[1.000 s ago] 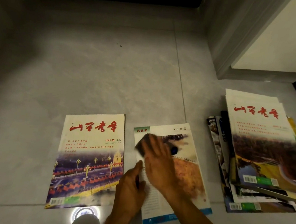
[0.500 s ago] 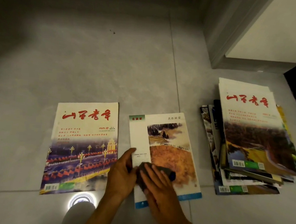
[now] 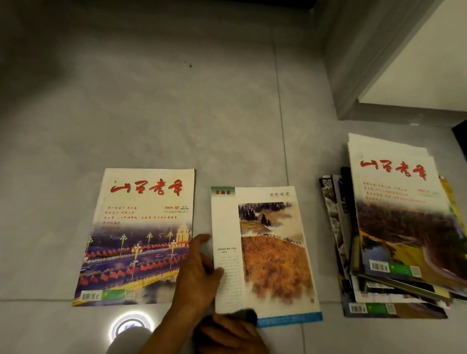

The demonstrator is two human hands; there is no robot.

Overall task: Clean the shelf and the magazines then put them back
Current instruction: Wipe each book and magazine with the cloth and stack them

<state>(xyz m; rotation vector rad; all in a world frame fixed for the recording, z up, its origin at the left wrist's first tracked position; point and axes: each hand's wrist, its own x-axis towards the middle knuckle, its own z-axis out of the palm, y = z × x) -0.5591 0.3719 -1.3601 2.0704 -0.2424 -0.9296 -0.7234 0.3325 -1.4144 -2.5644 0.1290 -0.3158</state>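
Since a second ago the dark cloth [image 3: 244, 315] has swept from the top of the middle magazine [image 3: 265, 251] to its near edge, the right hand [image 3: 235, 348] curled over it. The left hand [image 3: 198, 273] lies flat, fingers spread, apparently pinning the left edge against sliding. A wiped-looking magazine [image 3: 138, 236] lies left on the floor [image 3: 147, 111]; the stack [image 3: 401, 233] waits right. No containers show.

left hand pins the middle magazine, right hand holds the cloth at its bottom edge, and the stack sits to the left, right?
Not quite: the head view shows the stack to the right of the middle magazine, not left. The rest holds.
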